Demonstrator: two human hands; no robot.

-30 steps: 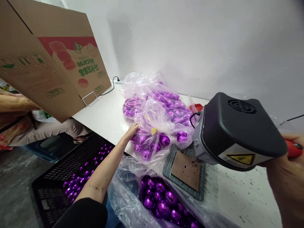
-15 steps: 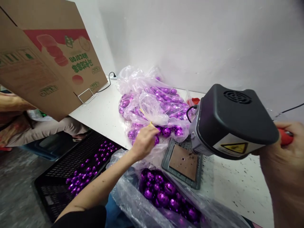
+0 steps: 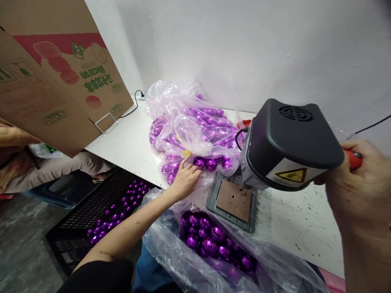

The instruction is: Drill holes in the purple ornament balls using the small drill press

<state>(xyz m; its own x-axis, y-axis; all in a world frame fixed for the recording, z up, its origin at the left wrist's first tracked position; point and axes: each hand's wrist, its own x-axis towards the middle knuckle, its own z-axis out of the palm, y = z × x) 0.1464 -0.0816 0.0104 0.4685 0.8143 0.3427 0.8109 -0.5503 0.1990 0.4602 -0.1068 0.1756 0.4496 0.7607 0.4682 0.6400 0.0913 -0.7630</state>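
My left hand [image 3: 187, 179] reaches over a clear plastic bag [image 3: 191, 134] of shiny purple balls. Its fingers are bent, and the index fingertip meets a small yellow strip [image 3: 186, 154] on the plastic; the thumb is hidden. Purple faceted balls [image 3: 210, 164] lie just beyond the fingers. My right hand [image 3: 357, 183] is closed round the red handle [image 3: 353, 159] of a black bench machine [image 3: 301, 142] that looks like a drill press. Below its head, a brown board [image 3: 233, 199] with a small hole lies on the grey base [image 3: 214, 199].
An open plastic bag [image 3: 171, 252] of purple balls [image 3: 210, 246] rests at my lap. A black crate [image 3: 71, 228] with more balls stands on the floor at left. A large cardboard box [image 3: 70, 93] leans over the white table [image 3: 131, 150]; another person's leg [image 3: 61, 171] shows behind it.
My left hand has shifted slightly, with its index finger straighter and more of the yellow strip showing. My right hand stays on the handle. The whole view has shifted a little.
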